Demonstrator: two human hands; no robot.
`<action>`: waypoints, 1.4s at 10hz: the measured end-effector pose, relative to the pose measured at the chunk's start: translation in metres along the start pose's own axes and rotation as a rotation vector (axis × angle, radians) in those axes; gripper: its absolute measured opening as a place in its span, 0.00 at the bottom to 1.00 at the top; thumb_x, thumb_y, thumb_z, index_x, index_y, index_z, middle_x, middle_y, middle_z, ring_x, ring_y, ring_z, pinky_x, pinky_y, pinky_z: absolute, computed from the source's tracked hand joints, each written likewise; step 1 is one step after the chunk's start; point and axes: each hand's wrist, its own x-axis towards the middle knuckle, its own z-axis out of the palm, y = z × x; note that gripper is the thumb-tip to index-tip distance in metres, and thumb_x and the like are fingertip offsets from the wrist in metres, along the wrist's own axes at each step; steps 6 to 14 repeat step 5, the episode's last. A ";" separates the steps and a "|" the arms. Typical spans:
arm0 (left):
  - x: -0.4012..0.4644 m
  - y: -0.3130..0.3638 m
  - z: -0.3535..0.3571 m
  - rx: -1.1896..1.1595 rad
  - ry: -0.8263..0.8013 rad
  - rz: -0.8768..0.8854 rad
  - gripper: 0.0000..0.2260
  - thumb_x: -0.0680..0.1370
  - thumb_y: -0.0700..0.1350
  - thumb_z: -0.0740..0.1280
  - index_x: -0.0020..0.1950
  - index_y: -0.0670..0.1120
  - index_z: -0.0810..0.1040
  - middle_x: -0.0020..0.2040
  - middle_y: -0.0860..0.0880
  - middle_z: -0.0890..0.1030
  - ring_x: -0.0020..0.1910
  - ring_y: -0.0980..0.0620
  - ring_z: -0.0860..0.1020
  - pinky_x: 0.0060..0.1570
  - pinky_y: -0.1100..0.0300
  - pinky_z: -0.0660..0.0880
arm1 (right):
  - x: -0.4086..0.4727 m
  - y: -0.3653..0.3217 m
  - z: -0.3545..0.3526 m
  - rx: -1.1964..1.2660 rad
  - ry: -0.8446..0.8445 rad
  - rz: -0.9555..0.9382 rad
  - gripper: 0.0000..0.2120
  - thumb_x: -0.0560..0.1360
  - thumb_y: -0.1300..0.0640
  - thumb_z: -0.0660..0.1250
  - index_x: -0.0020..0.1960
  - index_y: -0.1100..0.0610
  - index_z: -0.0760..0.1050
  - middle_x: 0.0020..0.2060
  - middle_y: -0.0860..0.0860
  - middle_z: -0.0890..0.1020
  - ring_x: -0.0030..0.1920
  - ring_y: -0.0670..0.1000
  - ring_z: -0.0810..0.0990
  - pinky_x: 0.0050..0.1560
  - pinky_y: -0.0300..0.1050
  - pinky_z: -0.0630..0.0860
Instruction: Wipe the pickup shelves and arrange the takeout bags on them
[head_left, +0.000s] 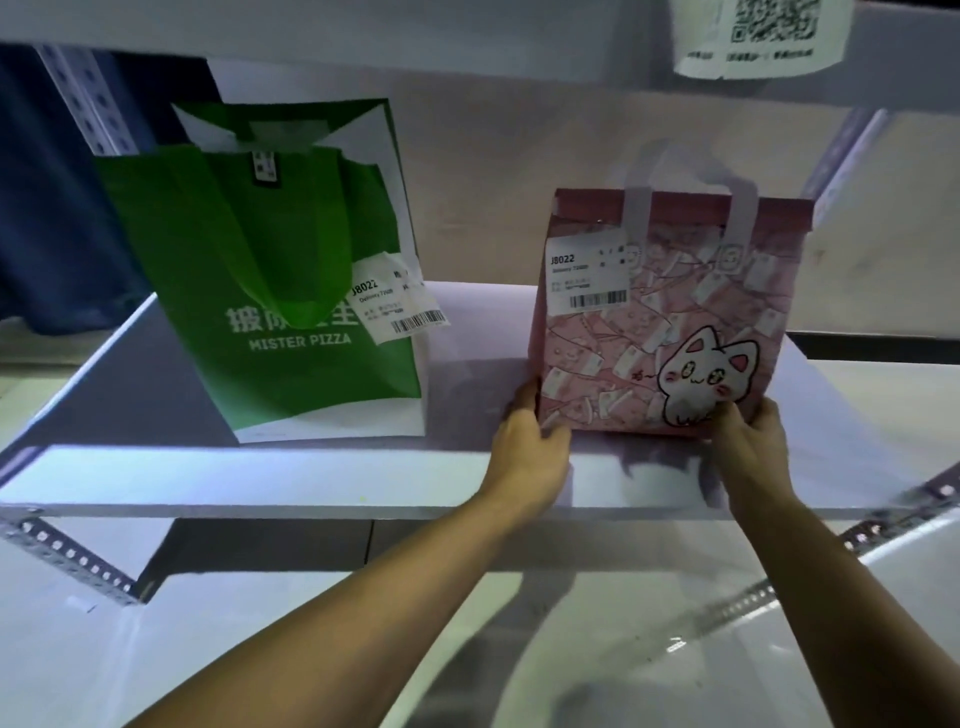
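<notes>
A pink takeout bag (670, 317) with a cartoon cat and a white label stands upright on the white shelf (311, 473), right of centre. My left hand (530, 441) grips its lower left corner, thumb on the front. My right hand (753, 441) grips its lower right corner. A green and white "Mister Pizza" bag (291, 291) with a hanging label stands upright on the same shelf to the left, apart from the pink bag.
A shelf board above carries a hanging QR-code paper (763, 36). Perforated metal uprights and brackets (78, 566) frame the rack. A lower white shelf (311, 649) lies beneath my forearms. A dark blue surface sits behind at the left.
</notes>
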 end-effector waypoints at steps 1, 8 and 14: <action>0.002 -0.001 -0.002 -0.002 -0.009 0.002 0.22 0.80 0.39 0.62 0.73 0.53 0.68 0.66 0.50 0.78 0.63 0.48 0.76 0.66 0.55 0.72 | 0.000 0.001 0.001 -0.005 -0.006 0.005 0.21 0.80 0.53 0.60 0.71 0.58 0.66 0.64 0.57 0.76 0.63 0.59 0.75 0.63 0.55 0.72; -0.037 0.010 -0.018 0.086 0.005 -0.027 0.20 0.81 0.42 0.62 0.73 0.52 0.67 0.72 0.53 0.71 0.64 0.58 0.70 0.62 0.60 0.68 | -0.057 -0.007 -0.017 -0.056 0.143 -0.036 0.20 0.81 0.48 0.64 0.71 0.52 0.70 0.65 0.51 0.78 0.62 0.50 0.76 0.54 0.43 0.70; -0.037 0.010 -0.018 0.086 0.005 -0.027 0.20 0.81 0.42 0.62 0.73 0.52 0.67 0.72 0.53 0.71 0.64 0.58 0.70 0.62 0.60 0.68 | -0.057 -0.007 -0.017 -0.056 0.143 -0.036 0.20 0.81 0.48 0.64 0.71 0.52 0.70 0.65 0.51 0.78 0.62 0.50 0.76 0.54 0.43 0.70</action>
